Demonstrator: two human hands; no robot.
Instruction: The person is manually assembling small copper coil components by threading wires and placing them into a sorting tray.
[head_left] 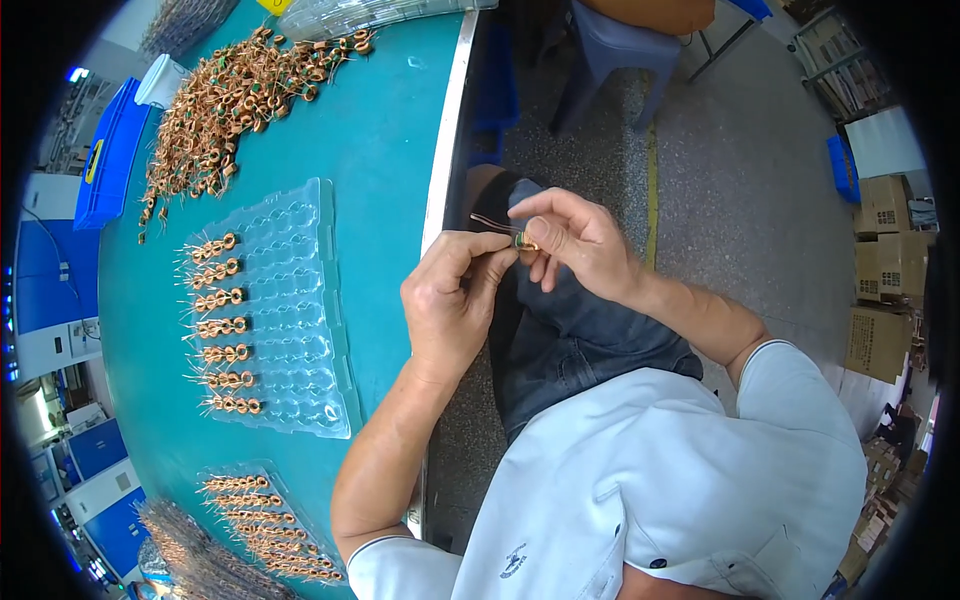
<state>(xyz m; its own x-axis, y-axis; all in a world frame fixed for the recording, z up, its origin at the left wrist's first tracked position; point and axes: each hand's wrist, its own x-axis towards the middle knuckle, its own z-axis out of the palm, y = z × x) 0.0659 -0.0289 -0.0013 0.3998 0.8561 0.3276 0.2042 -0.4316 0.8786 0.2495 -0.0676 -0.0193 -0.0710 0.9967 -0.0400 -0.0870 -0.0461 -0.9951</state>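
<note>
Above my lap, just off the table's edge, both hands meet on a small copper-wound ring coil [525,241] with a touch of green and loose wire ends pointing up and left. My left hand [452,288] pinches it from the left. From the right, my right hand [588,245] grips it between thumb and fingers, partly covering it. To the left on the table lies a clear plastic tray [327,290] with rows of hollows. Its left end holds several short rows of similar coils [222,326], their wire ends sticking out leftward.
The green table [385,150] bears a large heap of loose coils [235,95] at the far left. Beside it are a blue bin [110,150] and a white cup [160,82]. A filled tray [270,525] lies near. A plastic chair [625,50] and cardboard boxes [880,265] stand right.
</note>
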